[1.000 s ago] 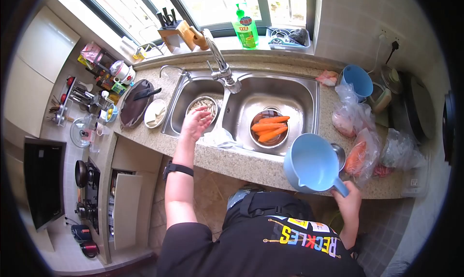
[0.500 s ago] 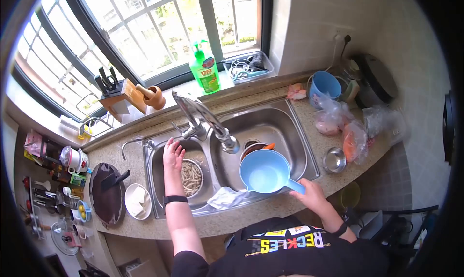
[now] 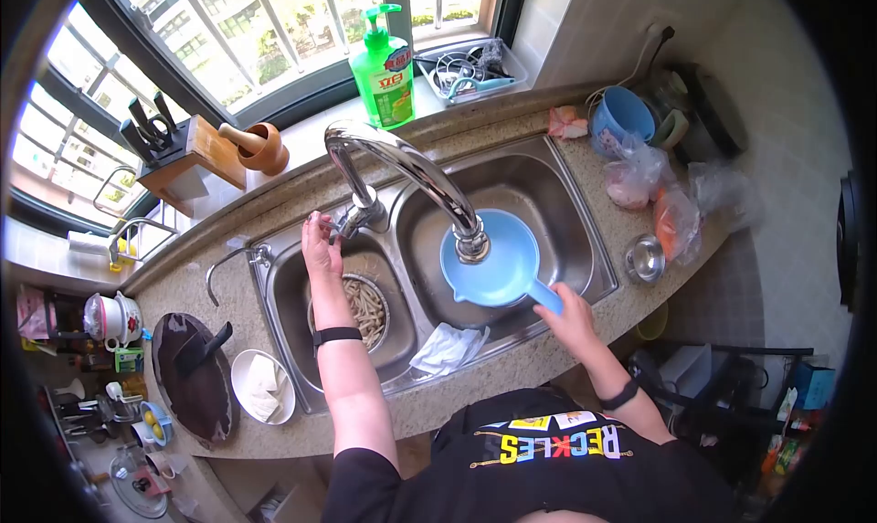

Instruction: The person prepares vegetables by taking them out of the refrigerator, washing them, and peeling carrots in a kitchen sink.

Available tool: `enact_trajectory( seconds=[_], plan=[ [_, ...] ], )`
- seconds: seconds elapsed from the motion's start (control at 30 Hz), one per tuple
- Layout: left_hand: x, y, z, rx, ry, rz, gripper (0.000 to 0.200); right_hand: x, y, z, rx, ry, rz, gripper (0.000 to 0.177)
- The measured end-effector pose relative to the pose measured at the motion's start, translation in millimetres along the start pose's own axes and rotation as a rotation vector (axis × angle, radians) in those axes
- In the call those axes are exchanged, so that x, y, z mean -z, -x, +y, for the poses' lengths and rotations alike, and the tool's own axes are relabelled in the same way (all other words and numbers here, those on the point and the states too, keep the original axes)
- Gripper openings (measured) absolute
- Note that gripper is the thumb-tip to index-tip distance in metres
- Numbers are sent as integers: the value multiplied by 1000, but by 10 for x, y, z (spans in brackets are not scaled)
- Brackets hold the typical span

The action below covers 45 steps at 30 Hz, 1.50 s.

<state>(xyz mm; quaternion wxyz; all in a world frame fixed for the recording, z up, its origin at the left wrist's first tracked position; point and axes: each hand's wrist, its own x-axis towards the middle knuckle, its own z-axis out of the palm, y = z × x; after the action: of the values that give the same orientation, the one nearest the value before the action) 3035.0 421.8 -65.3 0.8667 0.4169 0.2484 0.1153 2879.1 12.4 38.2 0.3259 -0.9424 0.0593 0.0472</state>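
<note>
Head view: the right hand (image 3: 568,308) kept its grip closed on the blue scoop (image 3: 493,272), held under the tap spout (image 3: 470,240) over the right basin (image 3: 548,203); the left hand (image 3: 318,244) touched the tap lever (image 3: 352,220), grip impossible to tell.

The black shirt (image 3: 512,486) at the bottom of the view carries the letters "RECKLES" (image 3: 559,445) across its chest. They are large capitals, each in a different colour, and read upside down from the head camera. The green pump bottle (image 3: 384,71) on the window sill has a red label (image 3: 396,60) with white characters, too small to read with certainty.
</note>
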Motion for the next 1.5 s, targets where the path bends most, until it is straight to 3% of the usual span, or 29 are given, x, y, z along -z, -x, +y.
enact_trajectory(
  seconds=[0.1,0.23,0.37,0.5,0.57,0.73,0.87,1.0,1.17,1.23,1.3,1.4,1.47,1.5],
  plan=[
    [76,153,9,24,15,-11,16,-223,-223,-52,34,-69,-3,31],
    [124,323,77,48,-11,-86,30,-377,-185,-29,46,-94,-64,32],
    [286,578,128,103,-67,-82,39,-251,-58,456,-148,-249,-210,33],
    [471,815,31,233,-125,-98,40,-245,-249,397,-138,-103,-50,35],
    [441,871,-42,265,-110,-118,40,-420,-306,371,-26,-81,0,35],
    [282,867,-48,250,-95,-119,44,-573,-175,273,-28,-239,-98,33],
    [105,613,-127,171,-108,-66,65,-353,111,520,-127,-357,-142,30],
    [84,448,-43,116,-41,-29,81,-246,55,404,-150,-250,-95,31],
    [-142,298,-10,165,-103,-108,69,-379,77,313,-137,-154,-18,35],
    [-229,236,-50,118,-167,87,63,-389,114,378,-165,-263,-68,35],
    [-277,174,-49,120,-178,4,56,-417,150,490,-190,-261,-70,36],
    [-311,45,-9,27,-104,-148,40,-455,191,530,-232,-405,-182,34],
    [-300,87,-24,-43,-162,-159,42,-383,183,529,-475,-709,-369,31],
    [-305,138,-11,-112,-217,-173,43,-317,193,517,-472,-706,-372,31]
  ],
)
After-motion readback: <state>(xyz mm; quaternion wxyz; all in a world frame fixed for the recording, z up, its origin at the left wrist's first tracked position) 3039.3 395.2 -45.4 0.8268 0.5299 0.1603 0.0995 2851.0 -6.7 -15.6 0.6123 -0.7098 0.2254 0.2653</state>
